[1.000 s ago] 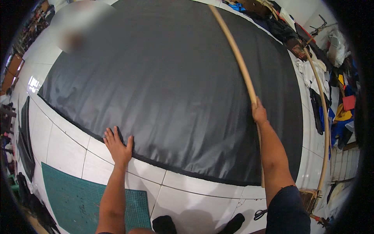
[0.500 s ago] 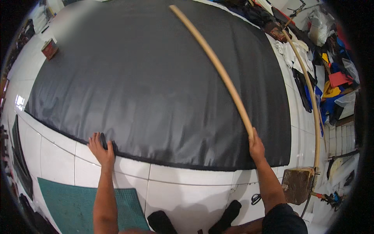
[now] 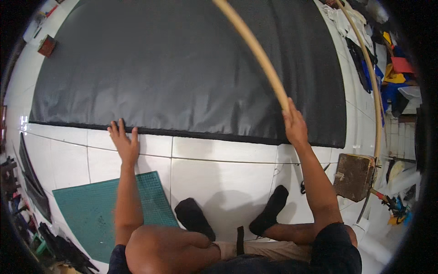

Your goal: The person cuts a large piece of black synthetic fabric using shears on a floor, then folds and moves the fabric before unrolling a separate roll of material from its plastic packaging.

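Note:
A large sheet of black, slightly shiny material (image 3: 159,68) lies spread over the white tiled floor, with faint creases across it. My left hand (image 3: 124,142) is at the sheet's near edge, its fingers stretched apart and the fingertips on the edge. My right hand (image 3: 296,124) is closed round the near end of a long pale wooden stick (image 3: 255,50). The stick runs away from me across the sheet, and its far end lies outside the view.
A green cutting mat (image 3: 86,219) lies at the lower left. On the right are a brown block (image 3: 353,177), a second long pale stick (image 3: 373,86) and a heap of cloth and plastic. A small reddish-brown block (image 3: 47,46) rests on the sheet's left edge.
The sheet's near edge and both hands now appear higher in the view, and my knee has come into sight. My left fingers have spread at the edge. My right hand keeps hold of the stick.

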`<state>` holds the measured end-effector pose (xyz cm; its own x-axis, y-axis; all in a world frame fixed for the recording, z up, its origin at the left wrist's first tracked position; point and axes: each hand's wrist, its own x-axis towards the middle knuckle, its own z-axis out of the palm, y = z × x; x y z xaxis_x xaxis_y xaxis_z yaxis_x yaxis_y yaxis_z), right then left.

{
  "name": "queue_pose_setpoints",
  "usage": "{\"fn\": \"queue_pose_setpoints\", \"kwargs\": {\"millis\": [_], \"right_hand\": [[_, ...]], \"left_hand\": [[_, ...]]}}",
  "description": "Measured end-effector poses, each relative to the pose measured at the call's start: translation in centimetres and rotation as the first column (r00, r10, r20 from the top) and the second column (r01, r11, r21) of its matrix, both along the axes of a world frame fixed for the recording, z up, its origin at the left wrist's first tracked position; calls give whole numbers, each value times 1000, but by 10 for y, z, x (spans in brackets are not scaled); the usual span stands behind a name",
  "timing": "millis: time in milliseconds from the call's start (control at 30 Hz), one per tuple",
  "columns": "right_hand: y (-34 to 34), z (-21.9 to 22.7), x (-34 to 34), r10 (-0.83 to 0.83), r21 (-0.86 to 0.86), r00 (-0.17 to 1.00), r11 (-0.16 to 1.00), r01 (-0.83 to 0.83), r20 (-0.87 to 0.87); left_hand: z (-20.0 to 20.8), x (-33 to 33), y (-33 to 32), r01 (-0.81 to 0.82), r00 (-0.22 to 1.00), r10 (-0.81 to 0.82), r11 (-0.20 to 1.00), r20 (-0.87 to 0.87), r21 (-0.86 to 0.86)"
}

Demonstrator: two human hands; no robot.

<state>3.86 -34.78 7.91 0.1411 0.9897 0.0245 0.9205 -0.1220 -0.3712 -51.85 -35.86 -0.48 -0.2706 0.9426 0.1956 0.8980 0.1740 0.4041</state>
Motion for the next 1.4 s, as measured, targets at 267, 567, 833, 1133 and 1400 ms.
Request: {"fn": "queue_pose_setpoints", "kwargs": {"millis": [267, 567, 833, 1133, 1400], "right_hand": [[-9, -10, -132, 522, -224, 852, 836, -502, 40], [-30, 7, -158, 772, -269, 635, 609, -746, -13], [19, 29, -192, 636, -206, 770, 747, -632, -58], [-3, 21, -360, 816, -203, 540, 504, -840, -208], [-46, 22, -314, 810, -308, 546, 474, -825, -216]], "left_hand": [[8, 2, 1, 50, 998, -49, 998, 45, -22], [9, -5, -46, -431, 844, 332, 887, 421, 165], [4, 18, -73, -398, 914, 403, 913, -48, 85], [0, -5, -85, -430, 902, 424, 898, 77, 91], [-53, -42, -83, -359, 931, 317, 884, 179, 300]]}}
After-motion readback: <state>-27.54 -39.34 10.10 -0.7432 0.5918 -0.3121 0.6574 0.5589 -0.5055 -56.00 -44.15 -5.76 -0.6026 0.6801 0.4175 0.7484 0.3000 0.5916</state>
